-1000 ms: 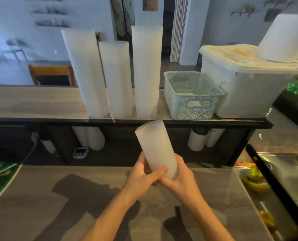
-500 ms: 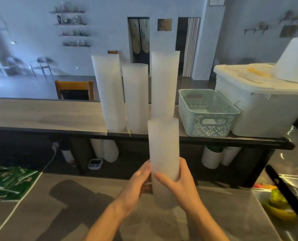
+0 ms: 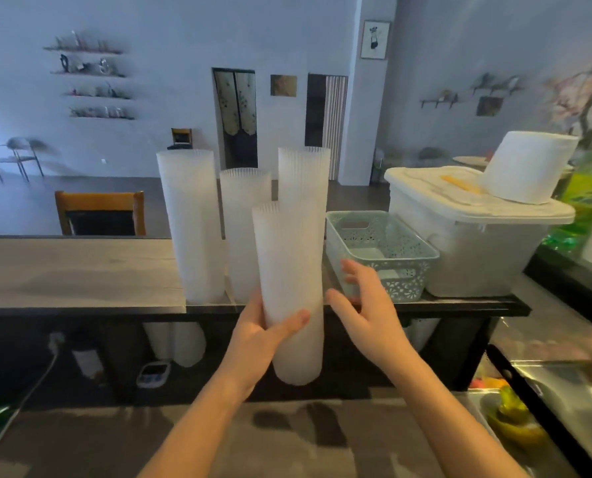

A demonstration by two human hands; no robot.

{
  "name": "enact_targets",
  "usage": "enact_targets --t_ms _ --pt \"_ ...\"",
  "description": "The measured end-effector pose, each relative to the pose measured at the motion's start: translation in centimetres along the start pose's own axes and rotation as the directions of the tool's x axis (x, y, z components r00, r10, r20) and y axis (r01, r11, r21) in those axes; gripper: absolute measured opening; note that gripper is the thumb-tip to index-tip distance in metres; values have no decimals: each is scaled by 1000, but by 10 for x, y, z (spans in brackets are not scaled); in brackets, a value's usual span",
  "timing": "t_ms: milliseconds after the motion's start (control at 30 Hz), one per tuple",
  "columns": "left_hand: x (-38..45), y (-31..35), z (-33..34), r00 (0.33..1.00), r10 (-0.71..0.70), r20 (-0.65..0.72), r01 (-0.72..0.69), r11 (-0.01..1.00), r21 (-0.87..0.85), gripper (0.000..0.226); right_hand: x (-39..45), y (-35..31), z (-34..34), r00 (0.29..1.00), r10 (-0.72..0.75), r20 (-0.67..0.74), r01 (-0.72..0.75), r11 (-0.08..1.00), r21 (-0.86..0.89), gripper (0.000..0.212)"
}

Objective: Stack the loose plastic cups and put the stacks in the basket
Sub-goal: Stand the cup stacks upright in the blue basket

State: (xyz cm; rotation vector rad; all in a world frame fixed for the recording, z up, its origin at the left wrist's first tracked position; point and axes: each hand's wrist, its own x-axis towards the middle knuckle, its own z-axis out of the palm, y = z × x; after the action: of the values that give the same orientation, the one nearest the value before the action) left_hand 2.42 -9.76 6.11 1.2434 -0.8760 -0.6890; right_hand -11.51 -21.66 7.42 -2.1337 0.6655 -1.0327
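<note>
A tall stack of frosted ribbed plastic cups [image 3: 289,270] is upright in the air in front of the raised counter; my left hand [image 3: 260,334] grips its lower part, thumb across the front. Just right of the stack, my right hand [image 3: 363,305] is off it with fingers spread, between it and the pale green lattice basket [image 3: 415,262] on the raised counter. Three taller cup stacks stand on that counter behind: the left stack [image 3: 191,225], the middle stack [image 3: 243,232], the right stack [image 3: 305,174].
A white lidded tub [image 3: 474,243] with a paper roll [image 3: 529,167] on top stands right of the basket. The raised counter's black front edge [image 3: 81,310] runs across. Below it are more white cups [image 3: 184,343]. A grey worktop [image 3: 287,439] lies near me, with a sink [image 3: 570,391] holding fruit at right.
The cup stack went from tilted to upright and rose toward the raised counter. My right hand has let go of it and moved right toward the basket. Only my left hand holds it now.
</note>
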Motion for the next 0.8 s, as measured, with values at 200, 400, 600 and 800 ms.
enact_targets --t_ms 200,400,600,800 --pt "28 7 -6 998 54 14 -54 998 36 65 45 12 -23 993 25 -113 -93 759 -644 57" --pt "45 0 -10 998 69 -2 -69 995 78 64 53 22 -11 995 40 -96 -98 658 -746 39" --pt "51 2 -21 997 72 -15 -72 996 51 72 61 28 -14 999 -17 -41 -13 769 -639 32" --pt "50 6 -32 995 94 -43 -92 995 35 74 66 39 -26 999 -51 16 52 842 -538 30"
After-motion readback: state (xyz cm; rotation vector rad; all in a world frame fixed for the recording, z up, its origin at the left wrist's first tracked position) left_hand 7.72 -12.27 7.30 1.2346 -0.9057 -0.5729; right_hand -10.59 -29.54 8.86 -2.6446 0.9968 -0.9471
